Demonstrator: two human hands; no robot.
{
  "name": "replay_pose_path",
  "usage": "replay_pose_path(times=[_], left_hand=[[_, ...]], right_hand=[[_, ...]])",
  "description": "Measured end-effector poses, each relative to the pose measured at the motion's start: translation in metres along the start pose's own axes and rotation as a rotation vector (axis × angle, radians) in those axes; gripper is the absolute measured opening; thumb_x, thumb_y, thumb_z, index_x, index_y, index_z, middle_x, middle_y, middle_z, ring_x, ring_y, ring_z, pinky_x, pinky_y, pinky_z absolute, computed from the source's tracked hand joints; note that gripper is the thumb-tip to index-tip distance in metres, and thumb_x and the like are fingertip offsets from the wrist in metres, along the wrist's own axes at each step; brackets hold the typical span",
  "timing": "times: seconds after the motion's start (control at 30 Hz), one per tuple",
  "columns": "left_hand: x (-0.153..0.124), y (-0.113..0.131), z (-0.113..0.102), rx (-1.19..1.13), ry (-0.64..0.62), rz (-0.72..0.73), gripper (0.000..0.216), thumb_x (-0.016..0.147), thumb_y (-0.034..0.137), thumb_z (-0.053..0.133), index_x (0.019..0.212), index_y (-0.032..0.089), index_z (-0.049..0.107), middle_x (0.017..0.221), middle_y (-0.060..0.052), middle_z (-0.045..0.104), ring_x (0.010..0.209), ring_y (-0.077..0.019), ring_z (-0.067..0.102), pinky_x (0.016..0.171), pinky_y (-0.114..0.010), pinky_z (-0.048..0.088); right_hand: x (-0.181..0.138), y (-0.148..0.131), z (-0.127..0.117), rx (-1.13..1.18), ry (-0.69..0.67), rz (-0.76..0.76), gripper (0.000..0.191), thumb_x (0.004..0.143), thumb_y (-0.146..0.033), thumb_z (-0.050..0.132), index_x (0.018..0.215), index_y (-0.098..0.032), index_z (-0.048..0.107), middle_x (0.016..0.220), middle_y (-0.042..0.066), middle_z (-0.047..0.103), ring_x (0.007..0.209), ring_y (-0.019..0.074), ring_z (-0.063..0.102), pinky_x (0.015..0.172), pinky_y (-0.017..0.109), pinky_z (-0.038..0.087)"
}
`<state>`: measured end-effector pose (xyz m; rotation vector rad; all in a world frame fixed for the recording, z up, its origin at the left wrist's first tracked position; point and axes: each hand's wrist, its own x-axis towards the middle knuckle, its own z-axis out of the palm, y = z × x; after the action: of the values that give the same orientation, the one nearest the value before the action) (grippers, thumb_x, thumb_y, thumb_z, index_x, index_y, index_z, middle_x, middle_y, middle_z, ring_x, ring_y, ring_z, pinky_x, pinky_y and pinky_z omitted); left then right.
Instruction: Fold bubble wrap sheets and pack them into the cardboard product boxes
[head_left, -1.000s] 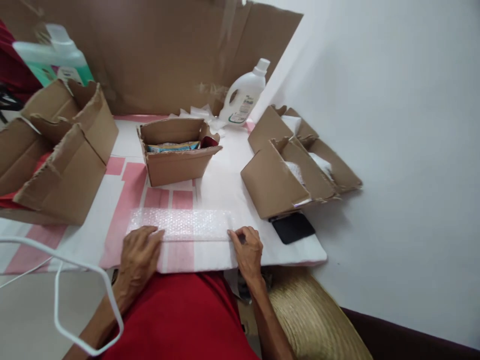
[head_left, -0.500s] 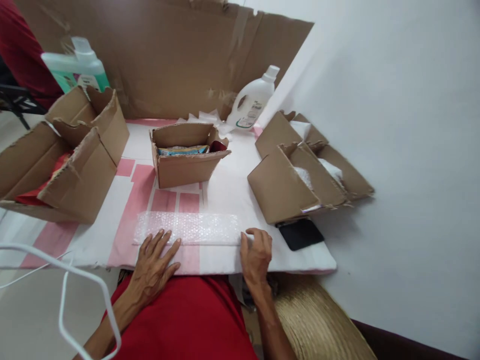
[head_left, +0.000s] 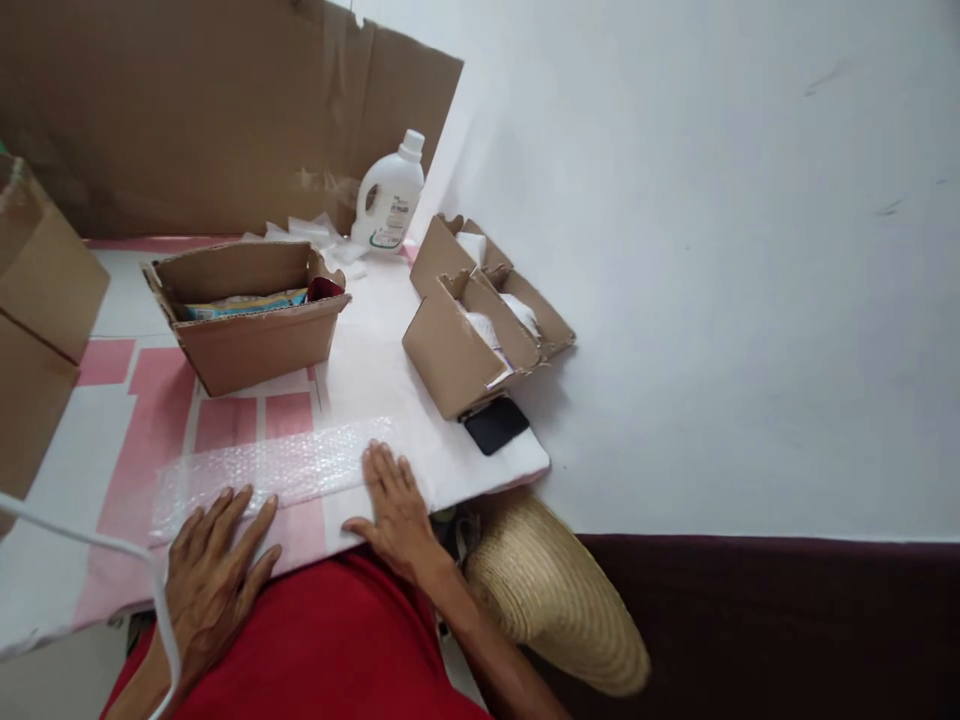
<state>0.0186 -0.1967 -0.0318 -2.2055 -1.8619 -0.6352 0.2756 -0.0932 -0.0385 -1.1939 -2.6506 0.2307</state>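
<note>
A strip of clear bubble wrap (head_left: 300,463) lies flat on the cloth-covered table in front of me. My left hand (head_left: 217,565) rests with spread fingers on the strip's near left edge. At its right end, my right hand (head_left: 394,505) lies flat, fingers stretched out and thumb apart, the fingertips touching the wrap. Neither hand grips anything. Beyond the wrap stands an open cardboard box (head_left: 262,345) with a blue-and-yellow packet (head_left: 247,304) and a dark red item (head_left: 324,289) inside.
Cardboard boxes (head_left: 450,350) holding white packets stand at the right, by a black phone (head_left: 495,425). A white jug (head_left: 390,200) and clear plastic pieces (head_left: 307,232) sit behind. Another box (head_left: 45,270) is at left. A white cable (head_left: 82,532) crosses front left. A straw hat (head_left: 555,590) is below the table edge.
The view has swung right, so things appear further left. My right hand has gone from curled fingers to lying flat with fingers extended. My left hand stays on the bubble wrap.
</note>
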Motion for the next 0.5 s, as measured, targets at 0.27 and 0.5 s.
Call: replay_pose_path(times=[0.27,0.5], left_hand=[[-0.003,-0.001,0.0,0.017,-0.014,-0.013,0.049,0.092,0.031,0.057,0.141,0.025,0.054,0.144,-0.016,0.056,0.136,-0.0362,0.049,0.11,-0.054,0.038],[-0.004,0.002,-0.007,0.005,-0.043,-0.007,0.049,0.091,0.027,0.057,0.139,0.021,0.053,0.145,-0.015,0.056,0.137,-0.0315,0.048,0.112,-0.05,0.039]], right_hand=[[-0.003,-0.008,-0.007,-0.01,0.153,0.122,0.095,0.096,-0.063,0.049,0.163,-0.011,0.005,0.164,0.024,0.025,0.154,0.0393,0.018,0.118,0.068,0.02],[0.035,-0.072,0.001,0.33,0.08,-0.353,0.061,0.102,-0.05,0.049,0.149,-0.011,0.044,0.142,0.017,0.059,0.132,0.0308,0.05,0.106,0.047,0.045]])
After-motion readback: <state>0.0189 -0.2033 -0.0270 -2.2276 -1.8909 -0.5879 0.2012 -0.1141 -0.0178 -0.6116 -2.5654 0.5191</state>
